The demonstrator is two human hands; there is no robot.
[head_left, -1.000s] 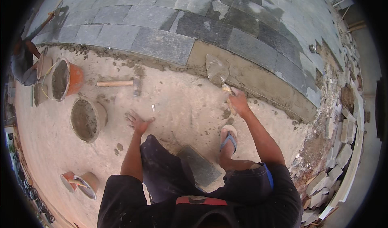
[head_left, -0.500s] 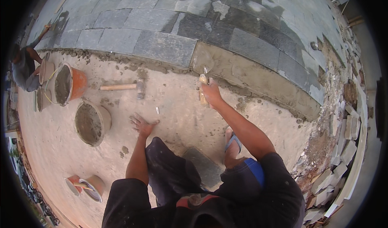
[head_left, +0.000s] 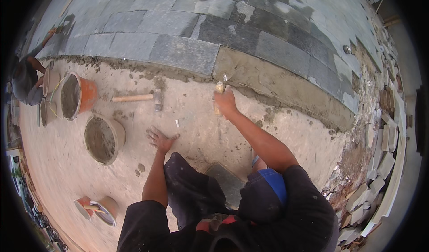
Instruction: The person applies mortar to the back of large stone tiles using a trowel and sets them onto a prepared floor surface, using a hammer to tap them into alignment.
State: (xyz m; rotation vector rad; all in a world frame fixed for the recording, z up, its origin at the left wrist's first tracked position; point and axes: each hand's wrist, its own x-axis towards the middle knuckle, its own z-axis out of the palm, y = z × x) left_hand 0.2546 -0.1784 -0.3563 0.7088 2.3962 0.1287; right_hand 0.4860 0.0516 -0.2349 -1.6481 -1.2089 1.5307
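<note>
Trowel [head_left: 221, 83] held in the right hand [head_left: 225, 102], its wooden handle gripped in closed fingers and its blade tip touching the wet mortar bed [head_left: 286, 84] at the edge of the laid slate tiles [head_left: 183, 51]. Left hand [head_left: 160, 139] lies flat on the sandy ground [head_left: 196, 113], fingers spread, holding nothing; the two hands are well apart. Hammer [head_left: 136, 97] with a wooden handle lies on the ground to the left of the trowel, near the tile edge. Grey bucket [head_left: 103, 138] of mortar stands left of the left hand; an orange bucket [head_left: 77, 95] stands farther left. Loose tile [head_left: 228, 180] lies between the person's knees. Second person [head_left: 27, 80] crouches at the far left. Broken stone pieces [head_left: 380, 154] are heaped along the right side.
</note>
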